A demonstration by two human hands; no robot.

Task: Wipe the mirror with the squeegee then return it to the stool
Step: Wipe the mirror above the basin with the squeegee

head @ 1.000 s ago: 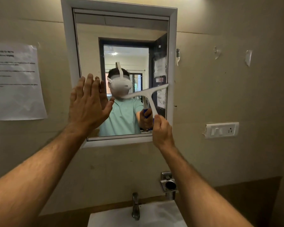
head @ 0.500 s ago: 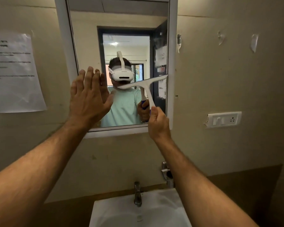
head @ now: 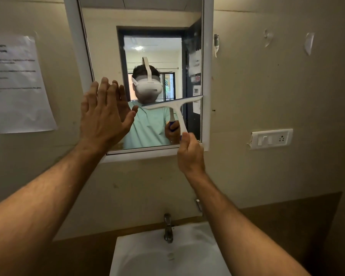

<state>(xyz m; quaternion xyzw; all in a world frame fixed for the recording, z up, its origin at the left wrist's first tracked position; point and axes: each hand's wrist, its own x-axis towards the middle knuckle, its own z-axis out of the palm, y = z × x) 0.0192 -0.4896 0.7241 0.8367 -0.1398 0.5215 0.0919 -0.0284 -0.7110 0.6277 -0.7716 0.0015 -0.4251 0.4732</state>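
Mid-wipe: right hand grips squeegee handle, blade on mirror above its fingers. Left hand flat, fingers straight. Stool return pending (stool unseen).

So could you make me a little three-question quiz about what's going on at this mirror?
1. True or false: the right hand grips the squeegee by its handle.
2. The left hand is: A) flat and open at the mirror, B) on the tap, C) holding paper.
3. Fill in: the blade's right end is near the mirror's ___ frame edge.

Key: 1 true; 2 A; 3 right.
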